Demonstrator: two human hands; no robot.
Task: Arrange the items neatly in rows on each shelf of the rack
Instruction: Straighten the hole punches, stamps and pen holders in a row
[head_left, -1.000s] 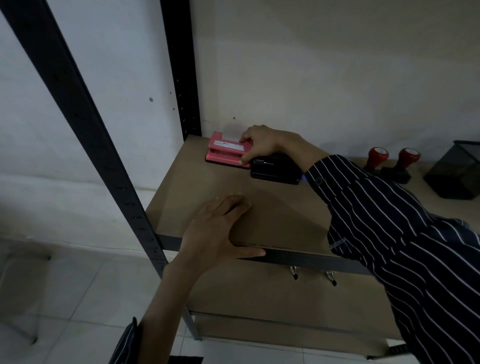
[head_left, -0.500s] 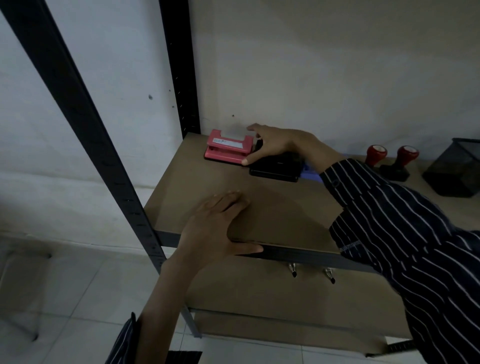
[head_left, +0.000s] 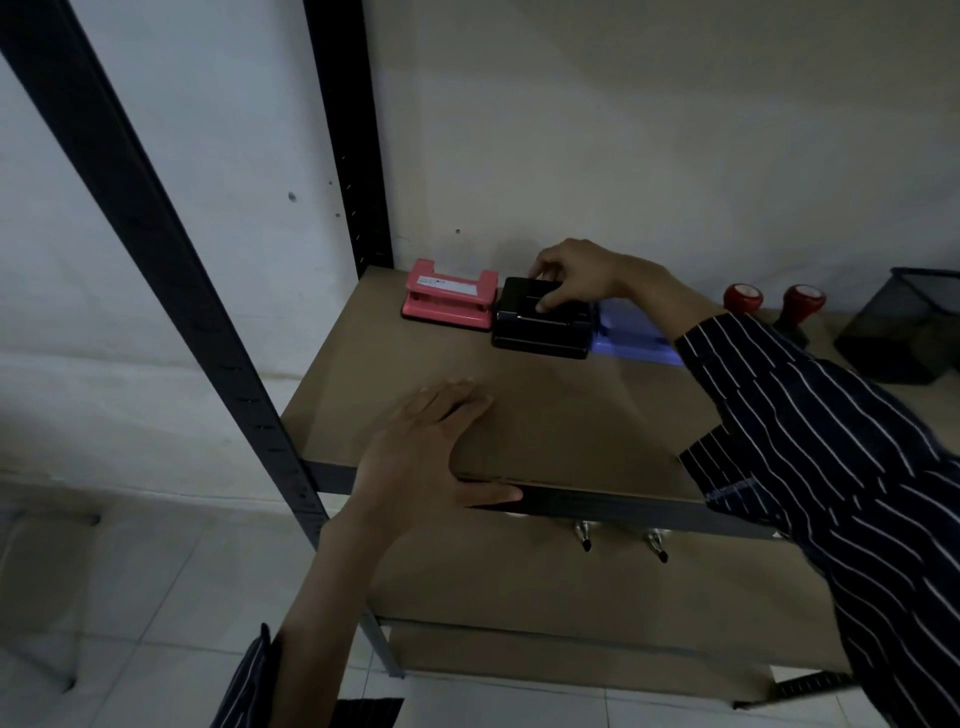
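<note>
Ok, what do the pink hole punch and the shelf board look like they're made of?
Pink hole punch: smooth even colour, faint sheen; painted metal or plastic, can't tell. Shelf board: flat matte brown, no grain; likely fibreboard, edged by a dark metal rail.

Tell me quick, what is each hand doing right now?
Left hand: open, flat on the shelf, holding nothing.
Right hand: grips the black punch.

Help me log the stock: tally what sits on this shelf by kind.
Hole punches: 3 (pink punch, black punch, blue punch)
Red-handled stamps: 2
Mesh holder: 1
Total: 6
</note>
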